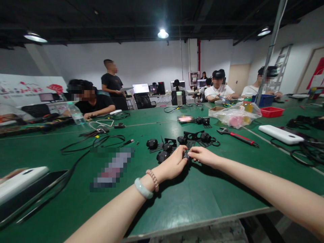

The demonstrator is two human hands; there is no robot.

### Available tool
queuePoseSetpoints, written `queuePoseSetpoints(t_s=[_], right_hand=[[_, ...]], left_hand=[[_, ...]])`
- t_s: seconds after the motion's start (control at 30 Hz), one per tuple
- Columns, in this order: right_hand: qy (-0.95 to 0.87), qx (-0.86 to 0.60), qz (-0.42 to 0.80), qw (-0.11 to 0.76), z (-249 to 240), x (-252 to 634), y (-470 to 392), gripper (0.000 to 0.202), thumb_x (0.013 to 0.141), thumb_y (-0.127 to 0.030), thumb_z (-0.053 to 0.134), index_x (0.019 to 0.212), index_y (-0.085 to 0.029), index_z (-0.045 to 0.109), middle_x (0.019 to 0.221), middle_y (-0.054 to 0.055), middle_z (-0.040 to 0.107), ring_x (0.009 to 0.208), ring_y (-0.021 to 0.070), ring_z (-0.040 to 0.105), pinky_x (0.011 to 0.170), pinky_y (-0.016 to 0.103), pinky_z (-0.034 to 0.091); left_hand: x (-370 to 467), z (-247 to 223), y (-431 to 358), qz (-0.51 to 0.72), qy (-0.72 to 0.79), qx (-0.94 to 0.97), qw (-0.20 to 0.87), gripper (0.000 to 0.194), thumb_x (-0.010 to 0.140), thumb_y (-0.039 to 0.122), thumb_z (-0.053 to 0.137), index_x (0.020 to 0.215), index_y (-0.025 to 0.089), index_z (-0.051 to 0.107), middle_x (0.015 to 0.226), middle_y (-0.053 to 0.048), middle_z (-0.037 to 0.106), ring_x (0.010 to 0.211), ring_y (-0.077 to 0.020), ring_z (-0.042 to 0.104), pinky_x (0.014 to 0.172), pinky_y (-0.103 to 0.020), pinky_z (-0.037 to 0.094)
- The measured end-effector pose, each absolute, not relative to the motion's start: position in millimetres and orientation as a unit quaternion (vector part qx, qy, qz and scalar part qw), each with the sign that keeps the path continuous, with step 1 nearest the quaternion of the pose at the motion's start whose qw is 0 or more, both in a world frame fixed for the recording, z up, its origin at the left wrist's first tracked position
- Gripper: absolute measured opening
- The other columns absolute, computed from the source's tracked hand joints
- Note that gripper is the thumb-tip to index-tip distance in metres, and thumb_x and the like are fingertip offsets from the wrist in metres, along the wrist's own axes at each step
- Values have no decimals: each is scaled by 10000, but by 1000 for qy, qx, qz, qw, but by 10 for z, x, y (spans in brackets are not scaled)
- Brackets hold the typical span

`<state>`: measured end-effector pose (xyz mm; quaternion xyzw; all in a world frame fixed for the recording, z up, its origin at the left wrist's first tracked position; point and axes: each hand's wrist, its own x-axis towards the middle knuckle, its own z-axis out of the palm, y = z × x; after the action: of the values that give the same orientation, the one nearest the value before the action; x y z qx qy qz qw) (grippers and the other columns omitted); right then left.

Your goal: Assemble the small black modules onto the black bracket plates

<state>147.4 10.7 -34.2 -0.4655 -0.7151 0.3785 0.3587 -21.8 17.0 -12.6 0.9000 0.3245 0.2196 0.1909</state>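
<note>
Left grip (174,163) and right grip (203,157) together pinch a small black part (186,155), its outline mostly covered, near chunky black fittings (162,156) on the green tabletop (202,199).

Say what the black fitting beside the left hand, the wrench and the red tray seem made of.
Black fitting: probably moulded plastic, satin; its faceted body shows soft highlights, though coated metal is possible.
Wrench: likely dark metal head with red-and-black plastic or rubber grip, by the colour change.
Red tray: apparently plastic, fairly glossy, evenly coloured.
</note>
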Motion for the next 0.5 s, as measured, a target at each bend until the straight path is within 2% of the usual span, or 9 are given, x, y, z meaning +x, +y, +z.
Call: queuePoseSetpoints(t_s=[0.2,0.5], right_hand=[[-714,-465,386,354,-374,1475,139,224,769,-325,420,733,-131,526,641,1,487,594,98,441,544,210,341],[-736,-473,335,351,-435,1502,185,260,790,-362,397,753,-145,535,671,10,518,607,105,476,552,216,368]], left_hand=[[-216,-135,183,219,318,903,187,284,793,223,359,1068,149,364,1027,-84,469,952,-190,461,870,-346,361],[-199,-141,204,219,313,904,193,307,785,209,371,1084,146,338,1017,-88,479,941,-192,470,857,-355,368]])
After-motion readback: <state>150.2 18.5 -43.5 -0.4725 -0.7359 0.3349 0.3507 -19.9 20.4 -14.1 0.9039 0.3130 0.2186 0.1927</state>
